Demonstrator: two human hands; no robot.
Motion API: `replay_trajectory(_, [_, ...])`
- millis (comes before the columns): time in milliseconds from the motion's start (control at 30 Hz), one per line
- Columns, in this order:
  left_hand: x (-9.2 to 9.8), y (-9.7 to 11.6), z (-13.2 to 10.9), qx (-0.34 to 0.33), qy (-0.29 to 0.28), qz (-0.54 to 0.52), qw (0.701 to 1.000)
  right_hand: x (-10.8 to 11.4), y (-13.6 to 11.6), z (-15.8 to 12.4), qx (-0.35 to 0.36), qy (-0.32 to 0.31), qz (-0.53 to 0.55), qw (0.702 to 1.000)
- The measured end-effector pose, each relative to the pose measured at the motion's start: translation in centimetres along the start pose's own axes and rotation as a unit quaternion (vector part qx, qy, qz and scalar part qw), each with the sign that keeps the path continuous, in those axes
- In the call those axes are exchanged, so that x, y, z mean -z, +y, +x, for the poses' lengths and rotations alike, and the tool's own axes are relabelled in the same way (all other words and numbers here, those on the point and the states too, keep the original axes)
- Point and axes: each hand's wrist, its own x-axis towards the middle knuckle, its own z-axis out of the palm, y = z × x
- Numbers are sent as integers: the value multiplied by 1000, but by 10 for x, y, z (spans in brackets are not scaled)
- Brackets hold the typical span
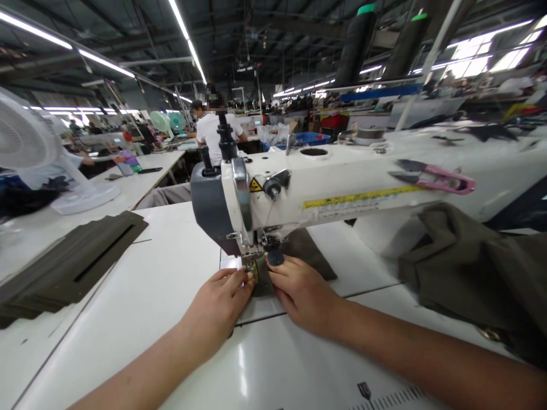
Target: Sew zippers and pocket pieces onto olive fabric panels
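A white sewing machine [342, 176] stands across the middle of the view. Under its needle area lies a piece of dark olive fabric [264, 279], with more of it behind the presser foot. My left hand [222, 296] is at the left edge of this fabric, its fingers pressed together on it close to the foot. On the right edge, my right hand [301, 290] has its fingers bent and closed on the cloth, beside a round dark machine part [276, 258]. The fingertips of both hands are partly hidden at the needle area.
A stack of olive fabric pieces [68, 262] lies at the left. Bulky olive cloth [478, 273] sits at the right. Pink-handled snips [444, 176] rest on the machine arm. A white fan [55, 148] stands far left; a person in white [213, 128] is ahead.
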Motion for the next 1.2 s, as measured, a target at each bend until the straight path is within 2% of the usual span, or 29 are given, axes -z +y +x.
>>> replay_trajectory(200, [2, 0, -2, 79, 36, -80, 993, 3, 5, 4, -8, 13, 48, 999])
replay_trajectory(333, [1, 3, -7, 97, 78, -69, 990, 1, 6, -1, -9, 33, 52, 998])
replay_trajectory(500, [-4, -1, -9, 45, 52, -43, 997, -2, 6, -1, 10, 34, 33, 999])
replay_trajectory(633, [-6, -6, -7, 30, 40, -35, 998, 0, 8, 4, 15, 21, 19, 999])
replay_trajectory(833, [-8, -9, -2, 49, 28, -14, 998, -2, 10, 8, 10, 20, 17, 1000])
replay_trajectory(1067, [-13, -11, -2, 69, 17, -26, 997, -5, 15, 13, 35, 67, -2, 997])
replay_trajectory(1200, [-14, -11, -2, 87, 19, -23, 996, -6, 17, 14, 34, 64, -5, 997])
